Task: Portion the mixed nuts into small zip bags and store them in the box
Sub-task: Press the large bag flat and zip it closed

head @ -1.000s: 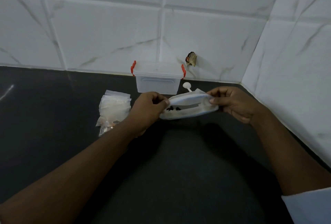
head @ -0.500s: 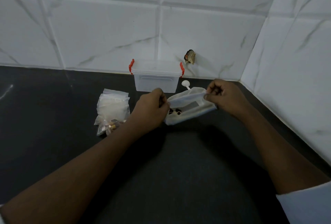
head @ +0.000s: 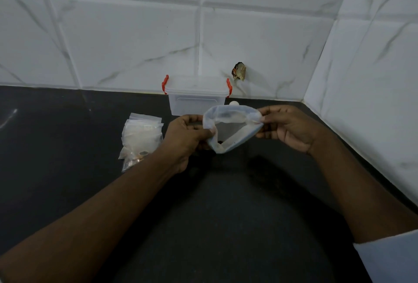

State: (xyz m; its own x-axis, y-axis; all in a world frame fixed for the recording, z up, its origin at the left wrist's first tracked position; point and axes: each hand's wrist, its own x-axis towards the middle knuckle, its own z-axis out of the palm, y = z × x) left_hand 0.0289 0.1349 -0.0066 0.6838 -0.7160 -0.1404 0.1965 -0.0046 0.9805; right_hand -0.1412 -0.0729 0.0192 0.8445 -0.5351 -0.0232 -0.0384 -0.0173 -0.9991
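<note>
I hold the nut pouch (head: pixel 233 127) over the dark counter (head: pixel 226 214) with its mouth pulled wide. My left hand (head: pixel 187 137) pinches the left lip and my right hand (head: pixel 287 128) pinches the right lip. Dark pieces show deep inside. I judge this the opening step, before portioning. Next I need one hand free for the white scoop (head: pixel 234 103) behind the pouch, or the small zip bags (head: pixel 141 137) at left. The box (head: pixel 196 101) sits lidded by the far wall.
</note>
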